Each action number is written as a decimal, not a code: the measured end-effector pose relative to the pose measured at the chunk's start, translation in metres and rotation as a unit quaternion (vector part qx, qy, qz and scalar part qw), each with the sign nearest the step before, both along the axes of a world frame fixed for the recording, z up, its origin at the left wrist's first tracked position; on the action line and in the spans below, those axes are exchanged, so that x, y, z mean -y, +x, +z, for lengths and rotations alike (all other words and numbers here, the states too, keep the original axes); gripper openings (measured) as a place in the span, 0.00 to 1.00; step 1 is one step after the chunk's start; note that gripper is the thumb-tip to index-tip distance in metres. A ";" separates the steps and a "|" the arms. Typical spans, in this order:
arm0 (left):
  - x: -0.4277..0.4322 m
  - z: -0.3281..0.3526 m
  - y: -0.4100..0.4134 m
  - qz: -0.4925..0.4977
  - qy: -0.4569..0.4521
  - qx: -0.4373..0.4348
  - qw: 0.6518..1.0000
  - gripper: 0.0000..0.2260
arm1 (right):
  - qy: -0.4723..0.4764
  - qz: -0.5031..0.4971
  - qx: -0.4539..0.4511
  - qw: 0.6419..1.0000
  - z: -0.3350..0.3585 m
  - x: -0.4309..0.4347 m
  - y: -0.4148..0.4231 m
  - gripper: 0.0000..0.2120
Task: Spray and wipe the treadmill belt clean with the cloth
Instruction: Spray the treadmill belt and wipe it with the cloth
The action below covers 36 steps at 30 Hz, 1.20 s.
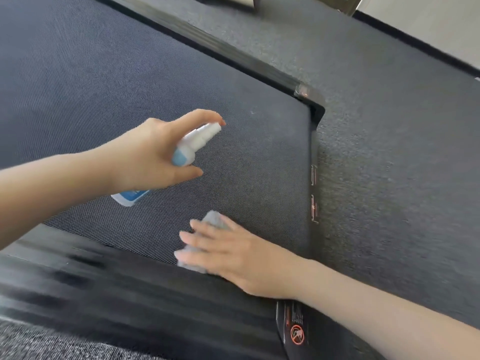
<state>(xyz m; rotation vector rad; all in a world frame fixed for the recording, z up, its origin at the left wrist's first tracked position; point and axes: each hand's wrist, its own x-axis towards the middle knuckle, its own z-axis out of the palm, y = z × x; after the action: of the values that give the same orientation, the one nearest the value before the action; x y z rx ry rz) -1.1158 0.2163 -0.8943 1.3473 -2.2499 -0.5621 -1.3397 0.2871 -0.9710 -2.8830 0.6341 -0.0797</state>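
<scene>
The dark woven treadmill belt (109, 81) fills the middle and left of the view. My left hand (153, 154) grips a small white and blue spray bottle (191, 146) above the belt, its nozzle pointing right and my forefinger over the top. My right hand (228, 253) lies flat with straight fingers on a light grey cloth (215, 219), pressing it onto the belt near its rear corner. Most of the cloth is hidden under the hand.
A black side rail (104, 287) runs along the near edge, with a warning sticker (296, 331) at its end. The far rail (233, 51) and rear end cap (313, 162) border the belt. Grey carpet (389, 152) lies around.
</scene>
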 end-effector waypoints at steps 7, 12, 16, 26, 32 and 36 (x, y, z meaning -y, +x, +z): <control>0.003 -0.002 0.018 0.015 -0.003 -0.007 1.000 0.30 | 0.047 -0.076 -0.039 0.995 0.005 -0.009 -0.091 0.19; 0.008 -0.002 0.016 0.006 0.003 -0.025 1.000 0.29 | 0.032 -0.103 -0.035 0.994 0.001 -0.009 -0.092 0.19; 0.018 0.000 0.008 -0.016 -0.006 -0.044 0.999 0.29 | 0.030 -0.158 -0.018 0.987 0.000 0.019 -0.086 0.21; 0.030 0.010 0.014 -0.037 -0.006 -0.064 0.997 0.27 | 0.041 -0.442 0.023 0.896 0.005 0.094 -0.032 0.21; 0.034 0.022 0.021 -0.043 0.017 -0.064 0.997 0.27 | 0.024 -0.306 0.000 0.952 0.007 0.036 0.027 0.22; 0.037 0.028 0.014 -0.051 0.027 -0.046 0.997 0.27 | 0.015 -0.204 0.001 0.979 0.003 0.005 0.047 0.21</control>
<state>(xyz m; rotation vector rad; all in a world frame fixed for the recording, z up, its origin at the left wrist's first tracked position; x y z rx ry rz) -1.1020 0.1795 -0.8659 1.2108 -2.2524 -0.7100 -1.2924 0.2816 -0.9682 -2.6767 1.2038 -0.1279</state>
